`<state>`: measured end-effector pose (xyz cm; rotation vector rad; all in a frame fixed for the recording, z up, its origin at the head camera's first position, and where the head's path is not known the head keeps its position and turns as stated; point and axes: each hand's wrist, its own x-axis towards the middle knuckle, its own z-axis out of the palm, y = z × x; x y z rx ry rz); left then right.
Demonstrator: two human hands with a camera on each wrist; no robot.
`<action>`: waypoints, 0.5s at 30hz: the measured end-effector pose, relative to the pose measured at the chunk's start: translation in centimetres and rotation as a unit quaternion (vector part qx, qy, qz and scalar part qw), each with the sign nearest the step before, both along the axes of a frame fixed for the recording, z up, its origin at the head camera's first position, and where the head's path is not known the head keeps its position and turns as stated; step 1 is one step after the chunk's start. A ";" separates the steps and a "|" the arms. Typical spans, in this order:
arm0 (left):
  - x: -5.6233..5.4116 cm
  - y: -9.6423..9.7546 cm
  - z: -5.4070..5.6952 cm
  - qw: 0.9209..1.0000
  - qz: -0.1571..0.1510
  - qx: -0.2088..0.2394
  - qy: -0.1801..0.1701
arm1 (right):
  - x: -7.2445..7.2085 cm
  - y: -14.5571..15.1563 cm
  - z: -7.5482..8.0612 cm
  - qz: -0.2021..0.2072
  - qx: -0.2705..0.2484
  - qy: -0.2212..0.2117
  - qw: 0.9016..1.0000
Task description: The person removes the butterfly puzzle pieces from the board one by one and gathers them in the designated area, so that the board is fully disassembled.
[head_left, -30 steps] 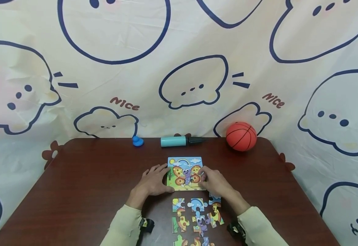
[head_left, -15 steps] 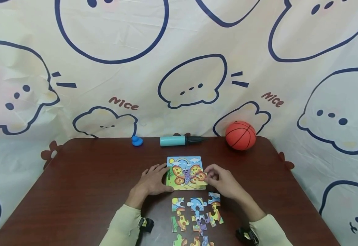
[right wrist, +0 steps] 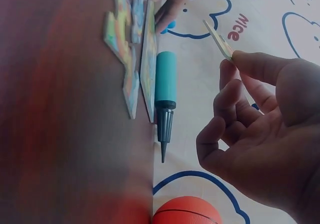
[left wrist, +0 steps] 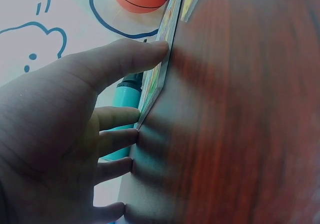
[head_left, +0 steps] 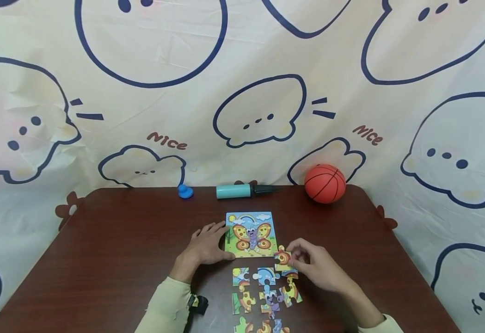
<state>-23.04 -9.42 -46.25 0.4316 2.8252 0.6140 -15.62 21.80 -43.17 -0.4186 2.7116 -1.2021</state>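
My right hand pinches a jigsaw puzzle piece between thumb and forefinger, its orange and yellow picture side showing. In the right wrist view the piece is raised off the table, seen nearly edge-on. It overlaps a blue-topped piece in the head view. The butterfly picture board lies flat ahead of it. Along that board's left side rests my left hand, fingers spread and relaxed. Its thumb touches the board's edge in the left wrist view. Nearer me lie several loose puzzle pieces in rough rows.
Across the back of the brown table stand a small blue knobbed object, a teal hand pump with a black nozzle and a red toy basketball. A printed cloth hangs behind.
My right hand has drawn the pinched puzzle piece from the board's right side toward me, over the loose pieces' top right corner. My left hand has stayed at the board.
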 end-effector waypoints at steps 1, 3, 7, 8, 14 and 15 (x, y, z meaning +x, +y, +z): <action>0.0 0.0 0.0 1.000 0.000 -0.001 -0.001 | 0.3 0.2 -0.1 0.007 0.001 -0.003 1.000; 0.0 0.0 -0.1 1.000 0.001 -0.002 -0.001 | 1.0 0.6 -0.3 0.024 0.004 -0.006 1.000; -0.1 0.1 -0.2 1.000 0.001 -0.004 -0.001 | 2.3 1.3 -0.8 0.058 0.001 -0.015 0.998; -0.1 0.1 -0.1 1.000 0.001 -0.005 -0.001 | 2.6 1.5 -1.0 0.065 -0.001 -0.018 0.998; 0.0 0.1 0.0 1.000 -0.003 0.001 0.003 | 4.1 2.3 -1.3 0.101 -0.012 -0.045 0.994; 0.0 0.1 0.0 1.000 -0.003 0.002 0.003 | 4.2 2.4 -1.3 0.105 -0.014 -0.056 0.993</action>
